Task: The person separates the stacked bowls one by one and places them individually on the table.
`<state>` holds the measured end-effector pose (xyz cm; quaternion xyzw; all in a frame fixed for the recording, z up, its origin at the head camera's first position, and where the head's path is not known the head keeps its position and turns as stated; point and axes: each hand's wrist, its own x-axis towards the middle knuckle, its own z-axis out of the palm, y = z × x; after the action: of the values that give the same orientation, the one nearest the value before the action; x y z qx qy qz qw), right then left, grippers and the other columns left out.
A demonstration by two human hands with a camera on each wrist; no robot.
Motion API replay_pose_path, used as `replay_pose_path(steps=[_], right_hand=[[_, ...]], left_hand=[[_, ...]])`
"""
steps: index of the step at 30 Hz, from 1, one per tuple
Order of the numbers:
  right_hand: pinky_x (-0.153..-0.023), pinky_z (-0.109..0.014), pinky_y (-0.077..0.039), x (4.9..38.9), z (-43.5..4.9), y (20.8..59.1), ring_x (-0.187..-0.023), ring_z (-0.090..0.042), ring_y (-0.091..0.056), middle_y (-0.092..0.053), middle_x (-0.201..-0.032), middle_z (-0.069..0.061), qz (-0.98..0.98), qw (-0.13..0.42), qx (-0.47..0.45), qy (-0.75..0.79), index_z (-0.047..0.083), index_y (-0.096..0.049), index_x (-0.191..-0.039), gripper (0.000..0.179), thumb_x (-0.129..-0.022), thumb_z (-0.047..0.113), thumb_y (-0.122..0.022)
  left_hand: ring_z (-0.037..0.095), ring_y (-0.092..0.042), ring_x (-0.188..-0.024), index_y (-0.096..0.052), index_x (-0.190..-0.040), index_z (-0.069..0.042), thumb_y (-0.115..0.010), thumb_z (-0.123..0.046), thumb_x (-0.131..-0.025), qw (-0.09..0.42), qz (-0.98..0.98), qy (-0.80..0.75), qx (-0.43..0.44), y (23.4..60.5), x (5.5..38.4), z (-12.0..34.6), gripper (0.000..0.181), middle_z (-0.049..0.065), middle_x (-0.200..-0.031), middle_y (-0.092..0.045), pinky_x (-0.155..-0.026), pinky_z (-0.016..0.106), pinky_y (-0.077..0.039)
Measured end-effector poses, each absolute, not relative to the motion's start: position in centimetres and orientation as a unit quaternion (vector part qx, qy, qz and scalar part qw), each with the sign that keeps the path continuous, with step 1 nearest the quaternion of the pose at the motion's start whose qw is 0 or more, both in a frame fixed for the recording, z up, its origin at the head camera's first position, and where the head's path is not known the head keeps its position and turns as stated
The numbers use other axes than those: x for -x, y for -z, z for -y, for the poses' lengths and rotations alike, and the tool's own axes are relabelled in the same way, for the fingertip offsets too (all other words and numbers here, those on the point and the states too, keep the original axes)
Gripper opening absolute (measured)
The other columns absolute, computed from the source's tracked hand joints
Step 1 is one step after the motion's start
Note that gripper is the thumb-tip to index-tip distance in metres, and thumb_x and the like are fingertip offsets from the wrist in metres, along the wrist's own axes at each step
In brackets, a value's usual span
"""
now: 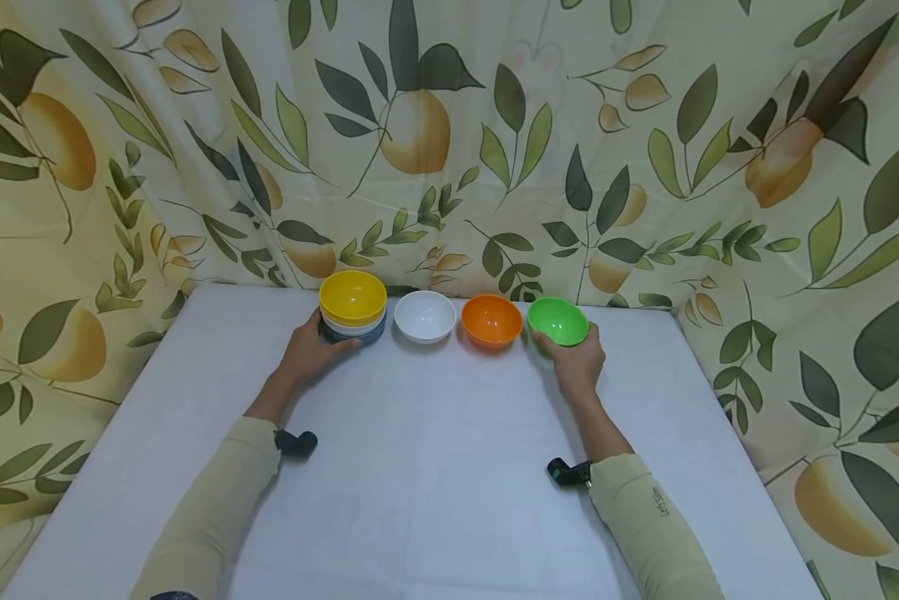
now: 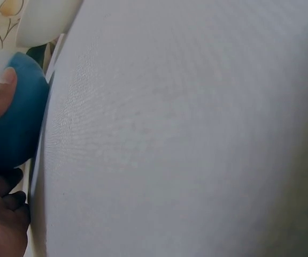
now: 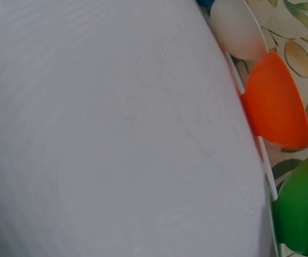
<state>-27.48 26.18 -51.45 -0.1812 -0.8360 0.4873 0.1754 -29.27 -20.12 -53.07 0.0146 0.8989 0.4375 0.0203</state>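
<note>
left fingers (image 1: pixel 313 323): clamped on blue bowl (image 2: pixel 28 110), its near-left side | right fingers (image 1: pixel 594 337): clamped, green bowl (image 1: pixel 557 320) between

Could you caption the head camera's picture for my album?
Left hand grips stacked bowls, right hand grips a green bowl; a white bowl and an orange bowl stand between.

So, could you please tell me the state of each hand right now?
Left hand: holding the blue bowl, lowest in the stack.
Right hand: holding the green bowl.
</note>
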Motion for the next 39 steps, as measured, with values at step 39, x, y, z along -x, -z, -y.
replay_pose_path(steps=[39], right_hand=[[-0.128,-0.052,-0.019,26.0,-14.1,42.9,-0.159,-0.034,-0.018,-0.015,-0.175,-0.013,0.881,0.115,0.022,-0.459,0.007,-0.009,-0.169,0.129,-0.080,0.054,-0.090]], left_hand=[[0.042,-0.025,-0.155,-0.016,-0.168,-0.007,-0.084,-0.053,-0.087,0.025,-0.901,-0.432,-0.022,52.7,29.1,20.1,0.115,0.023,-0.170,-0.026,-0.126,0.061,-0.020]])
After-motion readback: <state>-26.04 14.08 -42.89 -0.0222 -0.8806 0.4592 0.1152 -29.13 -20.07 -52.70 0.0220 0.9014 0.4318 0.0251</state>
